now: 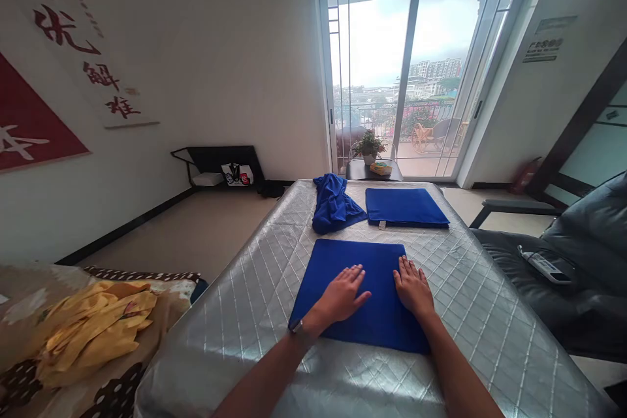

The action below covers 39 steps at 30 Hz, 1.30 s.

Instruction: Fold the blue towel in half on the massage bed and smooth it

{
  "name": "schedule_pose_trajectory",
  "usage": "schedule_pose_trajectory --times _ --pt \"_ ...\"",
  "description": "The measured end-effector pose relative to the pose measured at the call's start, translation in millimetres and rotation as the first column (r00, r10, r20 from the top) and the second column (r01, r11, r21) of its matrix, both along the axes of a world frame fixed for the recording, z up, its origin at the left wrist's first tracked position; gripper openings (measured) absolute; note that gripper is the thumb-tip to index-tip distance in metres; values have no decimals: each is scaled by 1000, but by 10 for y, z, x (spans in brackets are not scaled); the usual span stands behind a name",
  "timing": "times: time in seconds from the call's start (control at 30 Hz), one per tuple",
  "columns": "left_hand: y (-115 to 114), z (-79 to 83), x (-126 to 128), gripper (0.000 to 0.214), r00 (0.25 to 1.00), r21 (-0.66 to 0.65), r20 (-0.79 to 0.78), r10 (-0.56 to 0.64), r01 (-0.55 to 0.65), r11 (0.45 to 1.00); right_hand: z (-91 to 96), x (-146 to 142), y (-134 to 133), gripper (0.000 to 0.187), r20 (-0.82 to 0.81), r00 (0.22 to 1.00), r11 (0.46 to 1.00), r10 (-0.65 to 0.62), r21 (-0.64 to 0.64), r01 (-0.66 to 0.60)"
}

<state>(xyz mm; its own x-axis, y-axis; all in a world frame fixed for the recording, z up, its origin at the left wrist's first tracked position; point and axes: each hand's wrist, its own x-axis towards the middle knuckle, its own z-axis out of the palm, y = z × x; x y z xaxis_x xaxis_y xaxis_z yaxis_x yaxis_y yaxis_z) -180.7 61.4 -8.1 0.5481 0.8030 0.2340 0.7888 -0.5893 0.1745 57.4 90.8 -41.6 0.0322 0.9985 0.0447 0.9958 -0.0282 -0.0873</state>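
A blue folded cloth (pixel 377 287) lies flat in a near-square on the silver quilted table cover (pixel 255 313). My left hand (pixel 345 294) rests on its middle, palm down with the fingers stretched out. On its right edge lies my right hand (pixel 412 284), also flat, fingers extended. Neither hand grips anything. Just beyond, a second folded blue cloth (pixel 406 206) with a small white label lies at the far right. Beside it, to the left, is a crumpled blue cloth (pixel 334 199).
A yellow cloth (pixel 98 320) lies heaped on a patterned surface at the lower left. To the right stands a black armchair (pixel 529 261) with a power strip (pixel 543 264) on it. Past the far edge, a small table holds a potted plant (pixel 368 145) before sliding glass doors.
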Motion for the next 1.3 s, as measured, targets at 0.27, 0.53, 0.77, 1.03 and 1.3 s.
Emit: schedule_pose_trajectory --times 0.27,0.53,0.77,1.03,1.3 --pt "215 -117 1178 70 990 -38 111 -82 86 996 -56 73 -60 61 43 997 997 67 23 -68" --pt "342 -239 391 77 981 -115 -43 188 -192 975 -15 -3 -8 61 -18 1000 1000 3 7 -3" --pt "456 -244 -702 82 853 -86 -124 507 -518 851 -103 36 26 62 14 1000 1000 -2 24 2" --pt "464 -351 -810 82 850 -79 -47 525 -527 846 -61 26 19 63 34 999 1000 -10 -4 11" --pt "477 -366 -832 85 859 -88 -36 511 -512 855 301 -8 246 62 14 1000 998 -19 -68 20"
